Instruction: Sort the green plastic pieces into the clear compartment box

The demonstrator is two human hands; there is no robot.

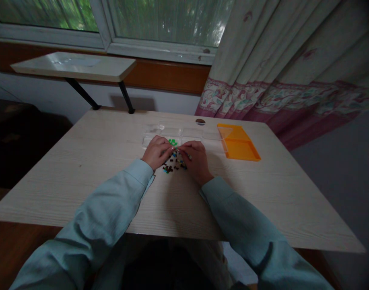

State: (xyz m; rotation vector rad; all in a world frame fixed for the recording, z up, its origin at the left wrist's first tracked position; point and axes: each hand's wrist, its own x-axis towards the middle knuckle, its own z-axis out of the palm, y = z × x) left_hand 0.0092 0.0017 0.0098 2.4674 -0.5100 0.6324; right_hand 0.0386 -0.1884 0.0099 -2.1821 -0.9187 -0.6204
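My left hand (156,152) and my right hand (194,158) rest side by side on the pale wooden table (96,169), fingertips meeting over a small heap of tiny coloured pieces (171,165). The fingers pinch at something small where the hands meet; it is too small to make out. Just beyond the hands lies a clear plastic compartment box (184,133), with a few green pieces (173,141) in one of its near compartments.
An orange lid (238,143) lies open to the right of the clear box. A small white shelf on black legs (75,66) stands at the table's far left under the window. A patterned curtain (293,92) hangs at the right.
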